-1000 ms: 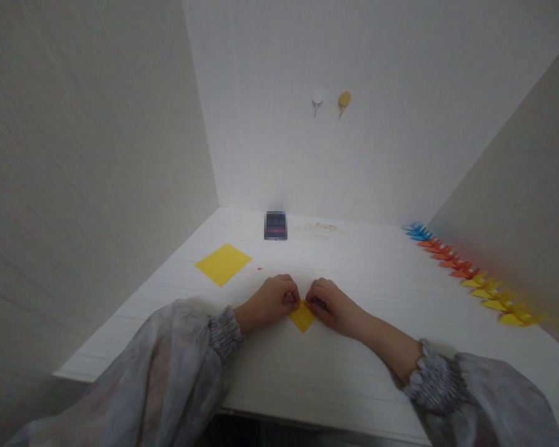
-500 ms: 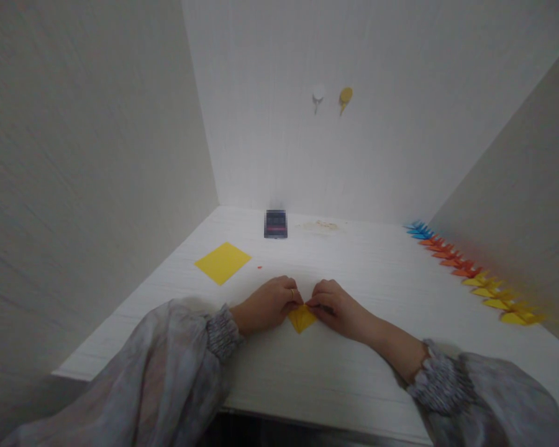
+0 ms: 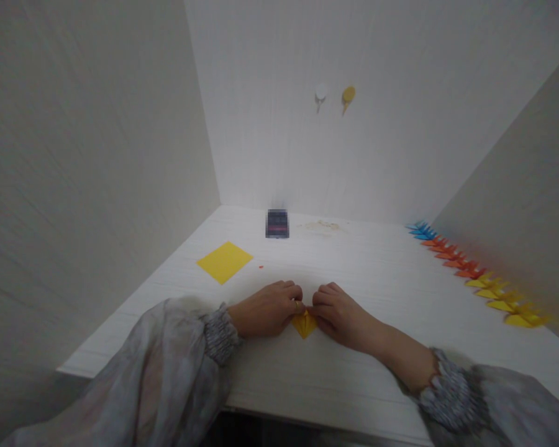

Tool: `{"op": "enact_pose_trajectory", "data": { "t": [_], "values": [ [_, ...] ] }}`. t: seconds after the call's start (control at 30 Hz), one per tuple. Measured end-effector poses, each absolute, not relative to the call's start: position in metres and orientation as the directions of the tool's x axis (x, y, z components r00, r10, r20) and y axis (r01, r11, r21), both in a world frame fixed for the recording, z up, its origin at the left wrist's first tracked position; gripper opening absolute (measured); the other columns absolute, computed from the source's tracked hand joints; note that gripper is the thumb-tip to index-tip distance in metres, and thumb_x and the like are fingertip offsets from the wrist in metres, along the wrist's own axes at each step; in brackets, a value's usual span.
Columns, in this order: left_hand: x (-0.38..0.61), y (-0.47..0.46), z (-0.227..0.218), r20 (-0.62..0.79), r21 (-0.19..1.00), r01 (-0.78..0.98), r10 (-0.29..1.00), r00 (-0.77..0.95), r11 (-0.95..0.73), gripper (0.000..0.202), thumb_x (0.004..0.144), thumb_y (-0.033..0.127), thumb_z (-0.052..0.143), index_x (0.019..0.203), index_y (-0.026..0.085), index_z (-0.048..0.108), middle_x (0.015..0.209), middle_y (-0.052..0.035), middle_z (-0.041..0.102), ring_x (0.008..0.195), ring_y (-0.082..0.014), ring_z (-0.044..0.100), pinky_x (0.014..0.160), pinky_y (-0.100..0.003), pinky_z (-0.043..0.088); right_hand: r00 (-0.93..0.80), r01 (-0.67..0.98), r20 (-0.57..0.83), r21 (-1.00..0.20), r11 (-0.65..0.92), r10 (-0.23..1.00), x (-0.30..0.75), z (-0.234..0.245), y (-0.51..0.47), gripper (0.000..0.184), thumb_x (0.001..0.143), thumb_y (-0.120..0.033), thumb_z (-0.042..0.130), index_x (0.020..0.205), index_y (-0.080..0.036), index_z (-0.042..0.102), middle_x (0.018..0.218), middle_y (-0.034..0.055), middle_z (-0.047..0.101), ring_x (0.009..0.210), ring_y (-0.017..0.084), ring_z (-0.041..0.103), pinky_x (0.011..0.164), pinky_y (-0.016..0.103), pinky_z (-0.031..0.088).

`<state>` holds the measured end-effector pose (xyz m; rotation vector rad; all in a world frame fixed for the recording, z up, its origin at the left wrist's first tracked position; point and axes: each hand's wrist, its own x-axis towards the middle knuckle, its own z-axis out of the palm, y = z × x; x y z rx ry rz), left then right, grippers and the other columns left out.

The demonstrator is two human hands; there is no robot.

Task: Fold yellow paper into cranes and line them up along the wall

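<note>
A small piece of folded yellow origami paper (image 3: 304, 325) lies on the white table near its front edge, one corner pointing toward me. My left hand (image 3: 274, 308), with a ring on one finger, grips its left side with curled fingers. From the other side my right hand (image 3: 338, 315) pinches the upper right part, fingers closed. Both sets of fingertips nearly meet over the paper's top and cover that part. A flat yellow paper square (image 3: 224, 262) rests on the table beyond my left hand.
Along the right wall runs a row of folded paper cranes in blue (image 3: 421, 230), orange (image 3: 454, 257) and yellow (image 3: 505, 299). A dark, blurred box (image 3: 277, 224) stands by the back wall. A tiny orange scrap (image 3: 261, 267) lies nearby. White (image 3: 321, 93) and yellow hooks (image 3: 348, 95) hang on the wall.
My hands have shifted slightly toward me on the folded paper, and my fingers have curled in more closely over its top. Less of the paper's upper part shows.
</note>
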<state>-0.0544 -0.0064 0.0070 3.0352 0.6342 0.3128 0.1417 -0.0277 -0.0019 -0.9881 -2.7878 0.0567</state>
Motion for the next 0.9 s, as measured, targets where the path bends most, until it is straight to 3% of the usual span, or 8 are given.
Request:
{"op": "enact_pose_trajectory", "data": {
  "t": [0.23,0.53,0.9],
  "values": [
    [-0.052,-0.011,0.012,0.157,0.014,0.411,0.407,0.9,-0.912,0.021,0.082,0.021,0.041,0.087,0.015,0.061,0.085,-0.0072,0.053,0.078,-0.0162,0.047,0.074,-0.03,0.039,-0.76,0.626,0.092,-0.164,0.762,0.644,0.146,0.007,-0.036,0.028,0.066,-0.006,0.047,0.09,-0.015,0.059,0.08,0.0049,0.053,0.079,0.017,0.044,0.074,0.032,0.03],
    [-0.055,-0.009,0.007,0.184,0.088,0.496,0.504,0.844,-0.864,0.025,0.083,0.027,0.04,0.085,0.021,0.064,0.081,-0.0053,0.051,0.077,-0.0158,0.048,0.069,-0.03,0.037,-0.718,0.687,0.056,-0.101,0.72,0.694,0.145,0.007,-0.038,0.022,0.077,-0.013,0.042,0.089,-0.017,0.059,0.079,0.0051,0.054,0.078,0.017,0.045,0.073,0.031,0.028],
    [-0.061,-0.003,-0.001,0.199,0.183,0.545,0.574,0.794,-0.818,0.017,0.074,0.025,0.051,0.079,0.022,0.067,0.082,-0.0032,0.053,0.075,-0.0143,0.051,0.069,-0.029,0.038,-0.722,0.685,0.053,-0.084,0.724,0.69,0.148,0.004,-0.036,0.022,0.074,-0.012,0.045,0.09,-0.019,0.059,0.078,0.0036,0.054,0.078,0.016,0.045,0.072,0.031,0.028]
  ]
}}
